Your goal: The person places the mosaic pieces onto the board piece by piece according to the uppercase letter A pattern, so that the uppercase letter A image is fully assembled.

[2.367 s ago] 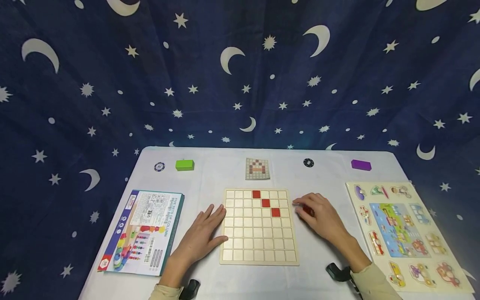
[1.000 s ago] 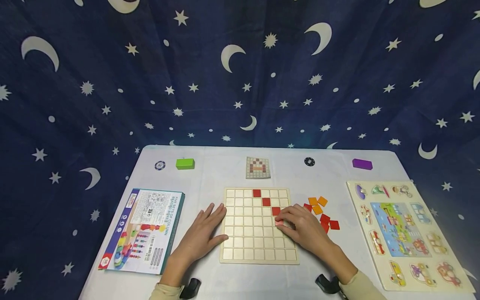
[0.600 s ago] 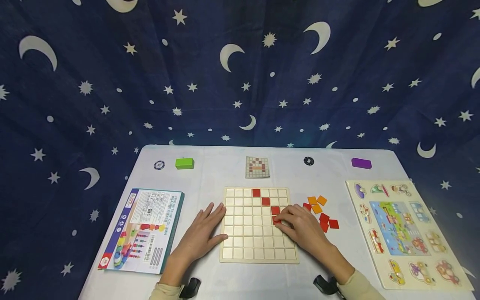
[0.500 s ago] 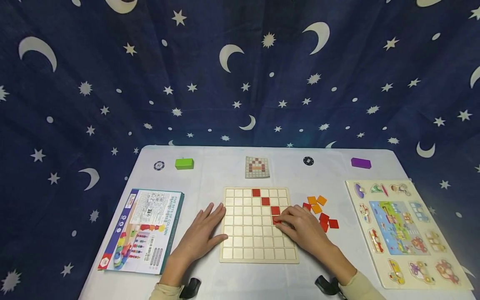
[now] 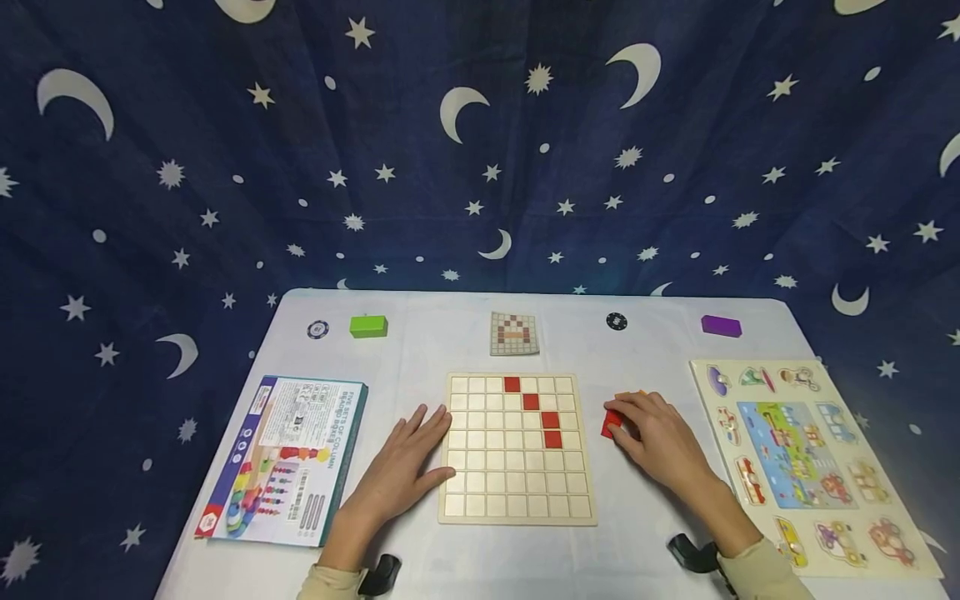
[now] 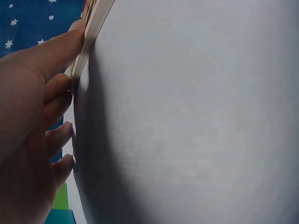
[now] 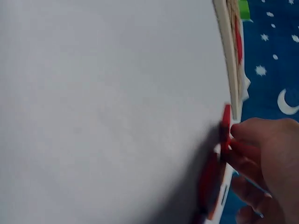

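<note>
Wooden grid board [image 5: 517,477] is touched at its left edge by the left hand [image 5: 408,460], fingers straight, nothing gripped. By the right hand [image 5: 660,440], 1 red tile [image 5: 609,423] is pinched right of the board; best edge-held and lowered level. Orange tiles [image 7: 217,199] are mostly hidden.
</note>
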A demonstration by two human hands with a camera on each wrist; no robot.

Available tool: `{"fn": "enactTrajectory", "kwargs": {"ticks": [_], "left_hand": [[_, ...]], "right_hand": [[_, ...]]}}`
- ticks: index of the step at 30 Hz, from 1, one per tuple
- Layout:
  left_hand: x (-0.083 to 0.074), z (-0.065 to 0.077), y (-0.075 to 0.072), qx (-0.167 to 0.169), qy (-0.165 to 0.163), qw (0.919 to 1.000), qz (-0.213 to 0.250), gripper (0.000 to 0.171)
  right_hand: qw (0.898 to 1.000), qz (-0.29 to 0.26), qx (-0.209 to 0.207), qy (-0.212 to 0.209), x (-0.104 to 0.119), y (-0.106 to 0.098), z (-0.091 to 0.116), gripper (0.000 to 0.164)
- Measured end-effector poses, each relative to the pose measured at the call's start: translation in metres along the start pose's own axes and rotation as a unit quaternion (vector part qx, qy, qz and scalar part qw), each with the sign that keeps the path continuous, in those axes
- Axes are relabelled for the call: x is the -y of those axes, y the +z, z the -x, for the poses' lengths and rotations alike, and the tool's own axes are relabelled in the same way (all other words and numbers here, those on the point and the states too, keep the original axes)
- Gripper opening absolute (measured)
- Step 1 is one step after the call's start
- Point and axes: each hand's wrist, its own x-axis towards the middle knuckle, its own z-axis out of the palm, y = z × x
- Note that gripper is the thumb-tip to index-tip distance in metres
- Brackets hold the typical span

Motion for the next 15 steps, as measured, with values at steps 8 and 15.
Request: {"fn": "enactTrajectory", "kwargs": {"ticks": [8,15], "left_hand": [[-0.001,0.0,-0.001,0.001,0.001,1.0,0.003,0.08],[-0.001,0.0,-0.002,0.003,0.001,1.0,-0.001,0.08]], "right_hand": [[0.997,0.029,0.065,-0.04,-0.01,-0.011,-0.007,0.035],[0.998,0.045,0.032,-0.021,-0.015,-0.015,-0.007,0.032]]}}
